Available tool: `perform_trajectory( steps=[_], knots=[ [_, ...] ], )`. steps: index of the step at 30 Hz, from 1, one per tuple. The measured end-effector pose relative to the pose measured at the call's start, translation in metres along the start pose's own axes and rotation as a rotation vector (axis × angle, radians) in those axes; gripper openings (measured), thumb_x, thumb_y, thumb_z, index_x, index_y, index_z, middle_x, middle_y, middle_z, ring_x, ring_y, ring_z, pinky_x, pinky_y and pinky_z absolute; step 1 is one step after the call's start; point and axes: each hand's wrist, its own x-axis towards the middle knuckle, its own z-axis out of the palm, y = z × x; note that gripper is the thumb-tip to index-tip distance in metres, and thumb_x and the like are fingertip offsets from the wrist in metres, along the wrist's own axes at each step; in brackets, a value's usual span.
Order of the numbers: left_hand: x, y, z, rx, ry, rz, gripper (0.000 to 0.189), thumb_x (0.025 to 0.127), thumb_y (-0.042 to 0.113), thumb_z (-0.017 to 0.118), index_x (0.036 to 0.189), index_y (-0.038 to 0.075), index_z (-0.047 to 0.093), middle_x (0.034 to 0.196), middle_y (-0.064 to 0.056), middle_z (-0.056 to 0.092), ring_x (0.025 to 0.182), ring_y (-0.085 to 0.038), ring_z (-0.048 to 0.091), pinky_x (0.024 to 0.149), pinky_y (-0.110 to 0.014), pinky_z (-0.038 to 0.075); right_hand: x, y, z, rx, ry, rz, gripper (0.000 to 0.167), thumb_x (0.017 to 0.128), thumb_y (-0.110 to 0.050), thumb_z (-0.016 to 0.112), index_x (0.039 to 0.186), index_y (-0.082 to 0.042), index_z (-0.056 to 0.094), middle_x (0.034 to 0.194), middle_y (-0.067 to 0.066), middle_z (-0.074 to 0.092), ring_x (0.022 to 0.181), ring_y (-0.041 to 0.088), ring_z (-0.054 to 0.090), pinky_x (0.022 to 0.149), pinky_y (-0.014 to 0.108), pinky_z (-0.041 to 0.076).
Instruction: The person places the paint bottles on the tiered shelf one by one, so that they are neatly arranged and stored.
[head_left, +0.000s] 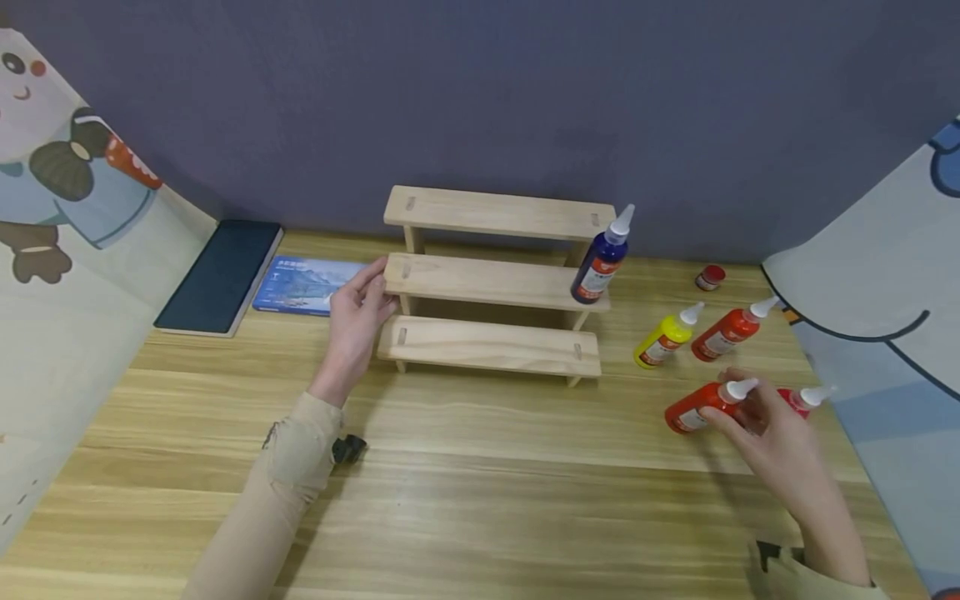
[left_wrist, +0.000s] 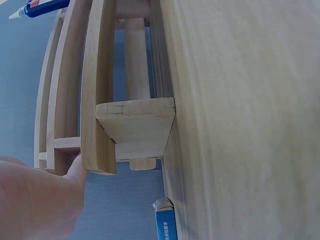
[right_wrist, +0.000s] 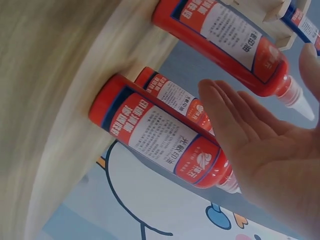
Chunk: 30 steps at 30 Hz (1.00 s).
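Note:
A three-tier wooden stand [head_left: 487, 279] is set near the back wall. My left hand [head_left: 358, 317] grips the left end of its middle tier; part of the fingers is hidden behind the wood in the left wrist view. On the right, my right hand [head_left: 787, 450] is spread around an orange-red squeeze bottle [head_left: 693, 410] with a white nozzle. Its fingers [right_wrist: 240, 107] look straight in the right wrist view, with a gap to that bottle. Another red bottle [right_wrist: 160, 135] stands beside the hand, partly hidden by it in the head view.
A blue bottle [head_left: 597, 267] stands at the middle tier's right end. Yellow [head_left: 663, 342] and red [head_left: 724, 335] bottles and a small red-lidded jar [head_left: 709, 277] are at right. At left lie a dark notebook [head_left: 217, 279] and a blue box [head_left: 300, 285].

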Motion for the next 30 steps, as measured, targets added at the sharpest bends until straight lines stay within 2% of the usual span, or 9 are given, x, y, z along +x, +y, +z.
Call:
perform_trajectory(
  steps=[7,10,12,14,17,23,30],
  knots=[
    [0.0004,-0.0006,-0.0005,0.0,0.004,-0.011,0.046,0.117,0.011,0.041,0.162,0.0,0.041,0.165,-0.022,0.041,0.147,-0.034,0.049,0.116,-0.029,0.051,-0.0017,0.0049,0.0042,-0.006,-0.01,-0.004,0.061,0.096,-0.012,0.084,0.141,0.014,0.05,0.124,0.041,0.062,0.108,0.058,0.065,0.07,-0.005,0.046],
    [0.0004,-0.0005,-0.0004,0.003,-0.001,-0.01,0.047,0.118,0.012,0.041,0.163,0.001,0.04,0.166,-0.021,0.04,0.147,-0.034,0.048,0.116,-0.03,0.051,-0.0022,0.0065,0.0048,-0.009,-0.011,-0.025,0.059,0.096,-0.011,0.084,0.138,0.014,0.051,0.122,0.041,0.064,0.106,0.058,0.066,0.07,0.01,0.061],
    [0.0003,-0.0005,-0.0002,0.005,-0.003,-0.008,0.047,0.118,0.012,0.041,0.163,0.001,0.04,0.167,-0.021,0.04,0.148,-0.034,0.048,0.116,-0.03,0.05,-0.0022,0.0074,0.005,-0.014,-0.014,-0.027,0.058,0.096,-0.012,0.084,0.137,0.014,0.051,0.12,0.041,0.064,0.105,0.057,0.066,0.071,0.026,0.068],
    [0.0004,-0.0005,-0.0003,0.004,-0.006,-0.004,0.047,0.118,0.012,0.041,0.163,0.0,0.04,0.167,-0.021,0.039,0.148,-0.034,0.047,0.117,-0.031,0.05,-0.0023,0.0077,0.0051,-0.016,-0.017,-0.027,0.056,0.096,-0.011,0.084,0.135,0.014,0.052,0.12,0.041,0.065,0.105,0.057,0.067,0.072,0.044,0.069],
    [0.0006,-0.0005,0.0002,0.0,-0.006,0.002,0.047,0.117,0.011,0.041,0.163,-0.001,0.04,0.166,-0.022,0.04,0.148,-0.034,0.048,0.117,-0.031,0.05,-0.0022,0.0081,0.0055,-0.025,-0.026,-0.011,0.052,0.097,-0.012,0.084,0.131,0.012,0.053,0.119,0.04,0.065,0.105,0.057,0.067,0.077,0.056,0.065],
    [0.0003,-0.0004,0.0004,0.002,-0.002,0.004,0.047,0.117,0.011,0.041,0.162,-0.001,0.04,0.166,-0.022,0.041,0.147,-0.035,0.049,0.117,-0.032,0.051,-0.0011,0.0093,0.0055,-0.03,-0.054,0.0,0.047,0.097,-0.011,0.083,0.128,0.01,0.054,0.124,0.042,0.063,0.108,0.06,0.065,0.084,0.061,0.059],
    [0.0001,-0.0007,0.0005,-0.004,-0.002,0.0,0.047,0.117,0.011,0.041,0.163,-0.001,0.039,0.166,-0.022,0.041,0.146,-0.035,0.049,0.117,-0.031,0.051,-0.0026,0.0098,0.0053,-0.083,-0.046,-0.028,0.038,0.099,-0.01,0.08,0.122,0.011,0.059,0.116,0.041,0.068,0.098,0.053,0.07,0.077,0.063,0.064]
  ],
)
